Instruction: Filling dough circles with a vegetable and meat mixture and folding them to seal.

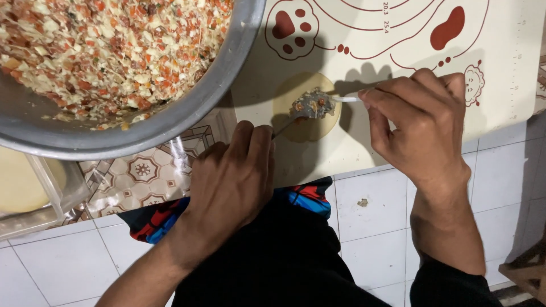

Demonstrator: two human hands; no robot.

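A round, thin dough wrapper (307,126) lies on a cream baking mat (392,34) printed with red paw shapes. My left hand (230,182) grips a metal spoon (310,105) loaded with chopped filling, held over the wrapper. My right hand (418,125) pinches a thin white utensil (347,98) whose tip touches the spoon's bowl. A large metal bowl (187,108) full of chopped orange-and-white filling (108,51) sits at upper left.
A clear plastic sheet over a patterned cloth (142,176) lies under the bowl. A pale round dough piece (20,185) sits at the left edge. White floor tiles (375,216) show below, with my dark clothing between my arms.
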